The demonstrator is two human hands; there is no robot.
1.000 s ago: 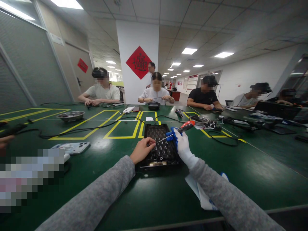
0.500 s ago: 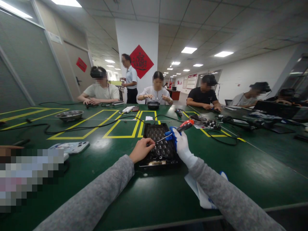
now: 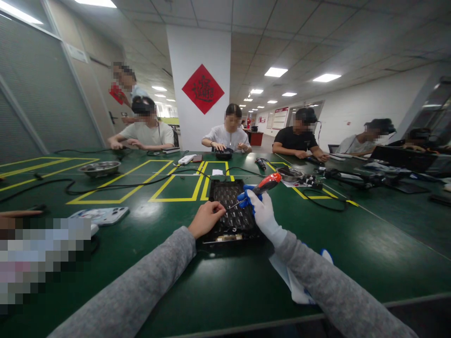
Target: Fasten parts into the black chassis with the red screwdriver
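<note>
My right hand (image 3: 263, 211), in a white glove with blue fingertips, is wrapped round a screwdriver (image 3: 269, 182) with a red and dark handle. Its metal shaft slants down to the left. Bare, my left hand (image 3: 207, 218) has thumb and fingers pinched together right at the shaft's tip; what they hold there is too small to make out. Beneath both hands lies a black rectangular case (image 3: 232, 192) with a patterned inside, and a metallic strip (image 3: 229, 238) shows along its near end. My left fingers partly cover the case's left side.
A spare glove (image 3: 294, 281) lies under my right forearm. To the left are a phone (image 3: 105, 215) and a metal bowl (image 3: 100, 168). A black cable (image 3: 116, 187) crosses the green table, which carries yellow tape outlines. Several people sit across the table.
My hands stay almost in place, the screwdriver tip still by my left fingers. Across the table, a standing person has moved left behind a seated one.
</note>
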